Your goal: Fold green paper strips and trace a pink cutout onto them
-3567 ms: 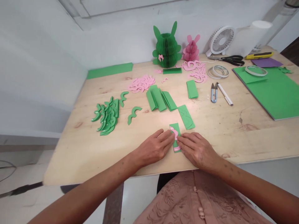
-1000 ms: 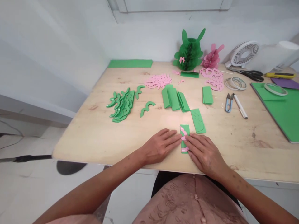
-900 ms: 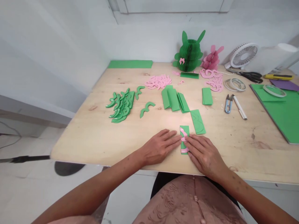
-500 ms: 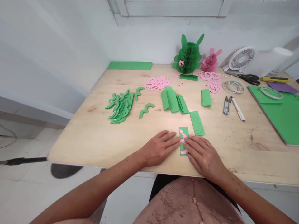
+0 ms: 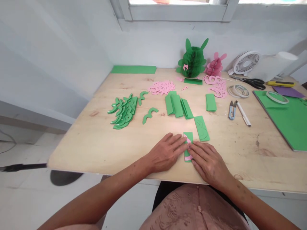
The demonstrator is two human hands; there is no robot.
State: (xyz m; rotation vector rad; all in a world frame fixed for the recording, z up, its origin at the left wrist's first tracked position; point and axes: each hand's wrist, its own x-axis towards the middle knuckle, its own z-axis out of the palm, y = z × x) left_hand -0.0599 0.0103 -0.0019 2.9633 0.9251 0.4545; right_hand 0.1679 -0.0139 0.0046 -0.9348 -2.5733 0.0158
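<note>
Flat on the table near its front edge lies a small green paper rectangle (image 5: 188, 134). On it rests a wavy pink paper cut-out (image 5: 188, 157), its middle partly covered by fingers. My left hand (image 5: 166, 151) lies flat from the left, fingers stretched, its fingertips pressing on the pink piece. From the right, my right hand (image 5: 211, 161) also lies with fingers extended, the tips on the pink piece and the green paper. Just beyond, a green paper rectangle with a drawn curvy outline (image 5: 201, 128) lies beside my right fingers.
Stacked green wavy cut-outs (image 5: 123, 111) lie left, pink cut-outs (image 5: 163, 87) behind. Folded green papers (image 5: 176, 105) stand mid-table. Snips (image 5: 232, 111), a white marker (image 5: 243, 113), black scissors (image 5: 254, 83) and a yellow cutter (image 5: 280, 83) lie right. A green honeycomb figure (image 5: 193, 62) stands behind.
My left fingertips have slid right onto the pink cut-out, closer to my right fingers. My right hand stays nearly in place. The view has tilted slightly upward.
</note>
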